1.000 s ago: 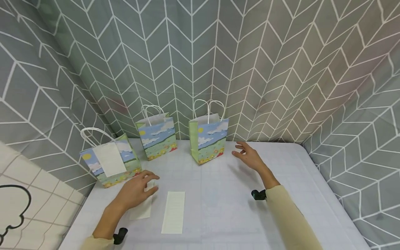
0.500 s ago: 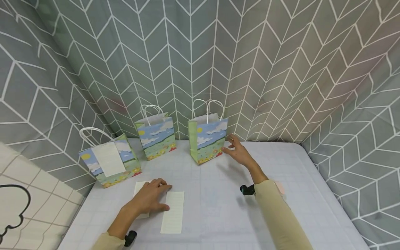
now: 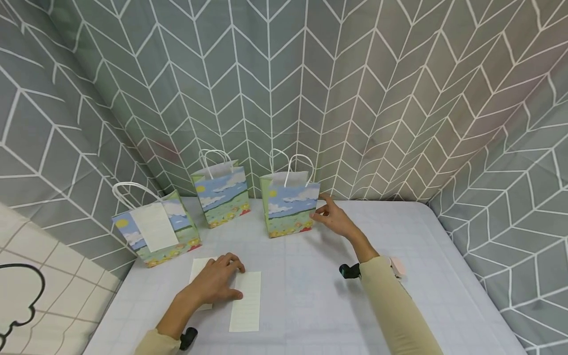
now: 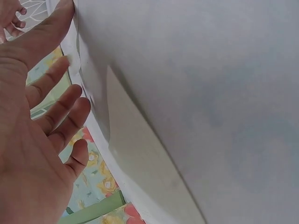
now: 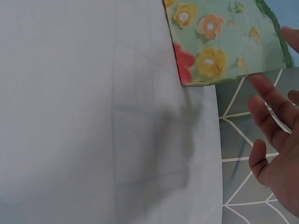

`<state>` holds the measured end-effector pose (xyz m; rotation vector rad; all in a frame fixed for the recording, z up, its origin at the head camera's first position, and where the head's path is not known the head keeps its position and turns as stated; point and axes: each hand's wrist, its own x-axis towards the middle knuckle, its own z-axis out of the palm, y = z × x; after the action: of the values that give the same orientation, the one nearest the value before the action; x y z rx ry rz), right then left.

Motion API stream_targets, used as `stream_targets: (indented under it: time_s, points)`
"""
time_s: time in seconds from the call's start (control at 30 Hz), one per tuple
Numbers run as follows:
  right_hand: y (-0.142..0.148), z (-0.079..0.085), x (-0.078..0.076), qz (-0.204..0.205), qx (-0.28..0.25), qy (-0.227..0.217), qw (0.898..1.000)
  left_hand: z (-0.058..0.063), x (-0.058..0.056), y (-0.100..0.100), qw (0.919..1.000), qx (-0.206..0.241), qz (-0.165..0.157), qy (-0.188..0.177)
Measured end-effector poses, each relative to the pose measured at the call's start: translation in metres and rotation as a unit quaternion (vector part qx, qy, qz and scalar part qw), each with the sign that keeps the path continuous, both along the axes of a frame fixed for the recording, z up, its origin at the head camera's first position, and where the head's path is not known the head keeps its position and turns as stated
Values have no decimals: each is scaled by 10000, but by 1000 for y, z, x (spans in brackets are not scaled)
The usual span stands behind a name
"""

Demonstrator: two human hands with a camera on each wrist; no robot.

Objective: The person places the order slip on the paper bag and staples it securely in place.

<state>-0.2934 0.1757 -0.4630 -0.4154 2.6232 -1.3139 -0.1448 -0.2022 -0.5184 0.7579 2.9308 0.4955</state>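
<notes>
My right hand (image 3: 335, 218) holds the right edge of a paper gift bag (image 3: 289, 204), thumb at the printed front and fingers at the side. In the right wrist view, the flowered lower part of this bag (image 5: 219, 42) meets the fingertips. My left hand (image 3: 216, 281) is low over two cream paper slips, its thumb at the left edge of the nearer slip (image 3: 245, 310). The other slip (image 3: 198, 267) is partly hidden under that hand. The left wrist view shows the left fingers (image 4: 60, 112) loosely bent beside a slip (image 4: 140, 158).
Two more matching gift bags stand to the left: one at the back (image 3: 224, 195), one nearer (image 3: 184, 231) with a cream slip (image 3: 155, 227) on its front. A pale pink thing (image 3: 398, 266) shows beside the right sleeve. A patterned curtain (image 3: 284, 88) borders the white table (image 3: 310, 296).
My right hand has moved left to the right-hand bag, which has turned more face-on and shifted slightly left and nearer. My left hand has moved right, over to the nearer slip.
</notes>
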Motion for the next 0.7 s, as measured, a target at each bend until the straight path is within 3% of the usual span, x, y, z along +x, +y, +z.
stream_targets:
  time_s: [0.47,0.7]
  points:
    - [-1,0,4,231,-1,-138,9996,-1,-1,1,9999,-11,87,-128]
    - [-5,5,9,521,-188,-468,9974,0,1,3,9995,165,109,-230]
